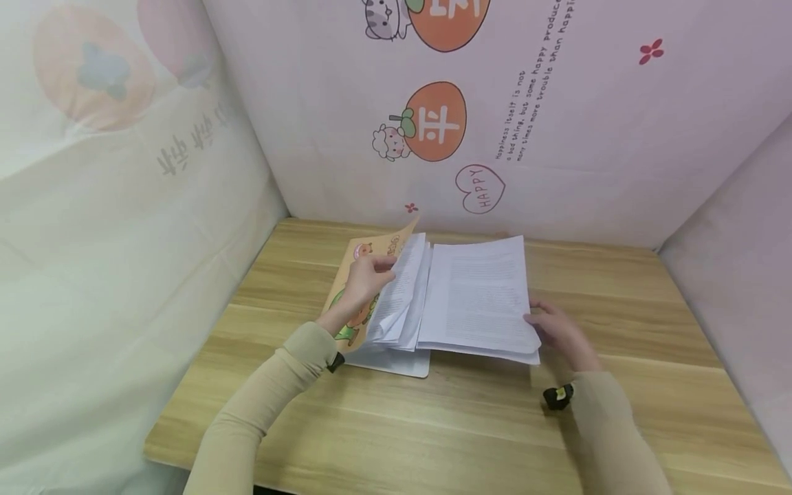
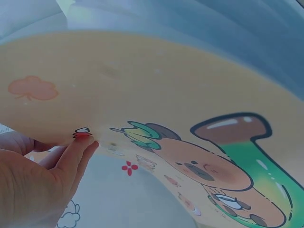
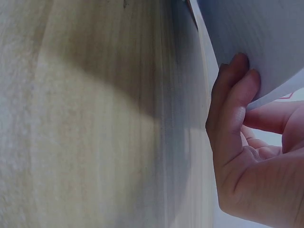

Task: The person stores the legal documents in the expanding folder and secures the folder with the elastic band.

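An orange cover [image 1: 355,275] with cartoon capybara prints stands tilted up on the left of the table. My left hand [image 1: 368,278] pinches its edge, and in the left wrist view the fingers [image 2: 78,154] press against the printed side. Beside the cover fan several loose white sheets [image 1: 399,295], one with a curled corner. To the right, a stack of printed paper [image 1: 485,295] lies tilted, its lower right corner raised over the table. My right hand [image 1: 559,330] holds that stack by its right edge, fingers on one face and thumb on the other.
A white flat back panel [image 1: 392,361] lies on the wooden table [image 1: 495,426] under the sheets. Printed white cloth [image 1: 346,137] walls in the table at the back and both sides. Black straps sit at both wrists.
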Motion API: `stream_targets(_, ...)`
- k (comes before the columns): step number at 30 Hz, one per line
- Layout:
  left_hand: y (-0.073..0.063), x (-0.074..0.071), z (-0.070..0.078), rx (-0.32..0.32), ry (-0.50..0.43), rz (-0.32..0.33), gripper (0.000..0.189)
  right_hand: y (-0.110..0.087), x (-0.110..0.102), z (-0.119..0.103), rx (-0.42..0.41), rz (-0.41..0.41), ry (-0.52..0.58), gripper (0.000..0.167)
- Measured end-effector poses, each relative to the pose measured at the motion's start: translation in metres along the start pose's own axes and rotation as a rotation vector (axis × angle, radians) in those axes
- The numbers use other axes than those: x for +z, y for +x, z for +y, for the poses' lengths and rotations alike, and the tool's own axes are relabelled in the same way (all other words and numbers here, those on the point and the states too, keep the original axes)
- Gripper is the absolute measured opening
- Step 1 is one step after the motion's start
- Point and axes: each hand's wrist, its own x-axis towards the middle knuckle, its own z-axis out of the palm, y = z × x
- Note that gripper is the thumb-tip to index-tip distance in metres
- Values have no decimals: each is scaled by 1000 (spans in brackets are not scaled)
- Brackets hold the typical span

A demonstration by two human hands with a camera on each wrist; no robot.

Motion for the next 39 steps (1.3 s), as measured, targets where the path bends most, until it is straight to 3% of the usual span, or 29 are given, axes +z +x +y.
stream_targets(4, 0, -1, 0, -2, 1, -1, 38, 0, 2, -2, -13, -14, 17, 59)
stream_targets(11, 0, -1, -1, 0, -14, -5, 38, -2, 8, 2, -33, -4, -86, 53)
stream_targets(15, 0, -1, 0, 1, -21, -7, 38, -3, 7, 4, -59, -12, -91, 53)
stream_targets(23, -1, -2, -1, -10, -31, -3, 38, -4, 7, 4, -41, -29, -120, 57)
stream_targets(39, 0, 0, 1, -19, -36, -6, 38, 3, 26, -5, -61, -70, -89, 61)
